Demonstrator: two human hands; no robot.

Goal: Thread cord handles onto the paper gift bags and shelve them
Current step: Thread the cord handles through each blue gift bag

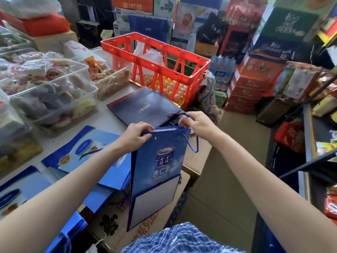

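The left hand (139, 133) pinches the blue bag's (156, 172) top edge (bag upright, centre frame); the right hand (196, 123), at one o'clock of it, pinches the cord (190, 144) looping beside the bag's right corner.

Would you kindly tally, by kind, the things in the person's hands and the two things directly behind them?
Blue gift bag, upright, in the left hand's grip: 1
Blue cord, pinched by the right hand: 1
Dark navy gift bag, lying flat: 1
Red plastic crate: 1
Total: 4
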